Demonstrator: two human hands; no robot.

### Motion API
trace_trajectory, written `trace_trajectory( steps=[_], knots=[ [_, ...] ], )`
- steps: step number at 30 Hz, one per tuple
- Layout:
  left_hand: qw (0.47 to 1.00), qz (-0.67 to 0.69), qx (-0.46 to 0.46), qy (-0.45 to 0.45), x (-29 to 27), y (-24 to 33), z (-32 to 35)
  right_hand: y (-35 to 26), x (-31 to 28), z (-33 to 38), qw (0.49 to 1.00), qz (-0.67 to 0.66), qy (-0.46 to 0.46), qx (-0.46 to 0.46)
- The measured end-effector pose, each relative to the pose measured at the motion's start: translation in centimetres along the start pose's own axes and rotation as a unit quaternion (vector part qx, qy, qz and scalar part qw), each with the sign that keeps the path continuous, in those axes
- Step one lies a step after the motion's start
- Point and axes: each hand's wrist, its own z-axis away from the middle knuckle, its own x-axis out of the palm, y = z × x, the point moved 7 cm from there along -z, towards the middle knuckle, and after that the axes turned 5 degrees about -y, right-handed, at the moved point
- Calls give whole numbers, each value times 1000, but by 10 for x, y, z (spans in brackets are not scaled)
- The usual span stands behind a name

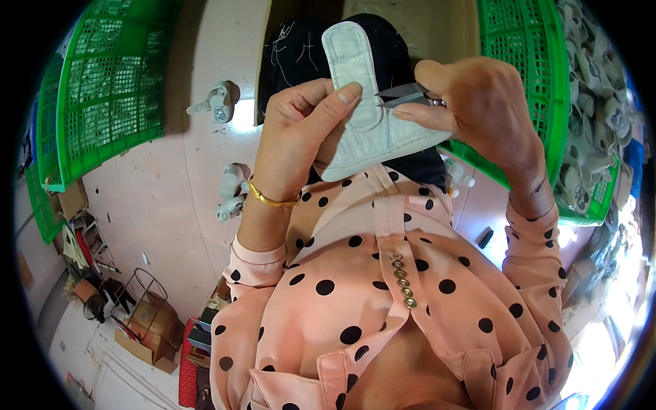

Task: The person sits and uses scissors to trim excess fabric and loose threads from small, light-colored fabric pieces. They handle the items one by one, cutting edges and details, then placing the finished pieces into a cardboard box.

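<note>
A small white shoe [403, 137] with a wide stitched strap [350, 51] is held over my lap. The strap points up and away from me. My left hand [307, 116] grips it, with the thumb pressed on the strap's lower part and the other fingers mostly hidden behind. My right hand [478, 102] is closed around small metal thread snips [403, 94]. Their two blades are apart, and the tips lie at the strap's right edge, just beside my left thumb. Part of the snips is covered by my right fingers.
Loose thread ends lie on my dark trousers [294, 58]. Green plastic crates [113, 89] stand on the left; another crate [519, 41] is on the right, beside a heap of pale shoes [588, 102]. Single shoes [220, 102] lie on the pinkish floor. Cardboard boxes [154, 324] sit lower left.
</note>
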Motion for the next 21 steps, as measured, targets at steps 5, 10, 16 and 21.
trace_trajectory(
  steps=[5, 10, 16, 21],
  knots=[
    [999, -11, 38, 21, -1, 4, 5, 25, 3, 6, 977, -180, 78, 86],
    [969, -125, 190, 99, -2, 13, 24, 55, 32, 40, 874, -418, 69, 239],
    [838, -395, 378, -6, 33, -4, 39, 26, 94, 50, 717, -608, -14, 342],
    [842, -443, 279, -130, 43, -31, 39, 26, 133, 67, 707, -613, -60, 348]
  ],
)
